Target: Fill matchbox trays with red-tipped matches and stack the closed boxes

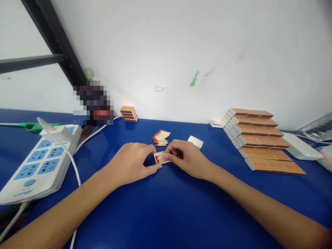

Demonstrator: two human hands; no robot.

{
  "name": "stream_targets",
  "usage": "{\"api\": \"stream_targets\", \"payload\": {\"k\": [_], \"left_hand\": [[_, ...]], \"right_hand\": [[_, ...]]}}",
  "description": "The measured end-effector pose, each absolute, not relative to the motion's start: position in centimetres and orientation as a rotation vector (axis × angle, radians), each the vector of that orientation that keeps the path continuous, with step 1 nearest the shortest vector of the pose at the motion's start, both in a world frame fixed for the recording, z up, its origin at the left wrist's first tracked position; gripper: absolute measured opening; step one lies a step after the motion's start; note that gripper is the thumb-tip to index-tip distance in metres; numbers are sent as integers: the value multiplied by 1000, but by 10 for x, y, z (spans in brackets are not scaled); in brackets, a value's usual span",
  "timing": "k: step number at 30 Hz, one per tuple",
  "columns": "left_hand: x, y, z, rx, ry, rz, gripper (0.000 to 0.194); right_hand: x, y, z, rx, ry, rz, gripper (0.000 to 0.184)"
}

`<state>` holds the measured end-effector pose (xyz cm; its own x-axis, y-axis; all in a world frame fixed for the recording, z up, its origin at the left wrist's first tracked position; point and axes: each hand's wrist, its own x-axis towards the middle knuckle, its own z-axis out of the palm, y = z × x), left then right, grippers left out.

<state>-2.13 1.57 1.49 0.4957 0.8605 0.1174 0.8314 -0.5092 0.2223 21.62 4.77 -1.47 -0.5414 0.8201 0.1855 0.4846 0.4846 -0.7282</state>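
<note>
tray partly filled, matches still loose beside it

a short stack of matchboxes (128, 113) stands at the back left of the blue table (160, 211). my left hand (132, 162) curves with thumb and forefinger parted around the left end of an open tray (155, 159); i can't tell whether they press on it. the tray sits between my hands, holding some matches, red heads leftward. just behind it lies a loose pile of matches (162, 137), so i judge this box unfinished, its sleeve not yet on. my right hand (185, 156) bends over the tray's right end, thumb and fingertips nearly together; what they pinch, if anything, is hidden. beyond it lies a white piece (195, 141), then, farther right, a stepped stack of boxes (259, 133), apparently finished
</note>
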Motion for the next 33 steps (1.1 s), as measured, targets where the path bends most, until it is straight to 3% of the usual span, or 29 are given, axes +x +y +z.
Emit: {"api": "stream_targets", "payload": {"k": [11,27,33], "left_hand": [[-22,15,19,2606,1398,297,29],[-23,15,24,2611,1427,260,30],[-24,16,22,2623,1416,261,30]], "right_hand": [[212,63,-26,-1179,-2176,602,5],[217,62,-22,-1244,-2362,408,11],[218,63,-24,-1250,-2315,429,4]]}}
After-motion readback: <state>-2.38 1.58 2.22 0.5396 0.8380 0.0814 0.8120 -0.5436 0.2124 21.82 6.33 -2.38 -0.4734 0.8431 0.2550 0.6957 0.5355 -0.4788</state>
